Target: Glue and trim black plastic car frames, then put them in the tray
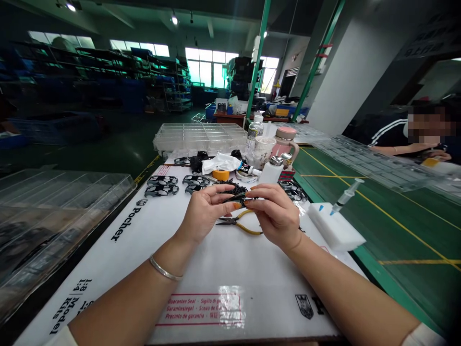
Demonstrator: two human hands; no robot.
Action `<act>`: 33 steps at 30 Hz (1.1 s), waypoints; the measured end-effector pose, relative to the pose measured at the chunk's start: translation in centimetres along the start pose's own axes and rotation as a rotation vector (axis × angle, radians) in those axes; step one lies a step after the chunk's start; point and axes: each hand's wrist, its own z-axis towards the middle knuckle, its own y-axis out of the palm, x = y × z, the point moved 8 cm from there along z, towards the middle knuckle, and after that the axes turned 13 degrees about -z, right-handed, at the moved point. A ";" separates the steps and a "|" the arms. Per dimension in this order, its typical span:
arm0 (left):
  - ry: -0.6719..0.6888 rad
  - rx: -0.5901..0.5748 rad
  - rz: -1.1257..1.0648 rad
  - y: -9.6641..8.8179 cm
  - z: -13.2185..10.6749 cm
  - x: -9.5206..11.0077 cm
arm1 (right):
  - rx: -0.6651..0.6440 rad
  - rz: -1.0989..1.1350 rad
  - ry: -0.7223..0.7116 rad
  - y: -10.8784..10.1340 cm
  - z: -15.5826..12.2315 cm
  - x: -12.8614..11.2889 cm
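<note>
Above the middle of a white printed board (201, 269), my left hand (205, 209) pinches a small dark part (236, 197) between thumb and fingers. My right hand (275, 211) meets it from the other side, its fingertips closed at the part's right end. The fingers cover much of the part, so its exact kind cannot be made out. Just below lie yellow-handled pliers (248, 226), jaws pointing left, partly behind the right hand. Behind the hands is a pile of small black pieces (228, 186). Black-and-grey plastic parts (162, 185) lie in rows at the left.
Toward the back stand a white pump bottle (272, 170), a pink mug (286, 139), an orange tape roll (221, 175) and a clear compartment box (201, 137). At right, a syringe (347, 194) sticks in a white foam block (334, 226). Another person sits at far right.
</note>
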 end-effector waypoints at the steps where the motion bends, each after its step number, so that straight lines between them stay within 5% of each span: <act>1: 0.001 -0.001 0.004 0.0 0.0 0.0 | 0.004 0.001 0.003 0.0 0.0 0.0; 12: -0.004 -0.014 0.033 -0.2 0.3 -0.2 | -0.056 -0.043 0.017 0.4 -0.1 0.2; 17: 0.081 0.119 0.019 -1.8 0.8 0.5 | -0.067 -0.100 0.284 0.3 -1.0 3.5; 23: 0.133 0.260 -0.083 -3.9 1.2 0.7 | -0.539 -0.265 0.348 6.0 -3.5 6.4; 33: 0.089 0.151 -0.038 -2.4 1.3 0.0 | -0.809 -0.278 0.412 9.3 -5.1 7.3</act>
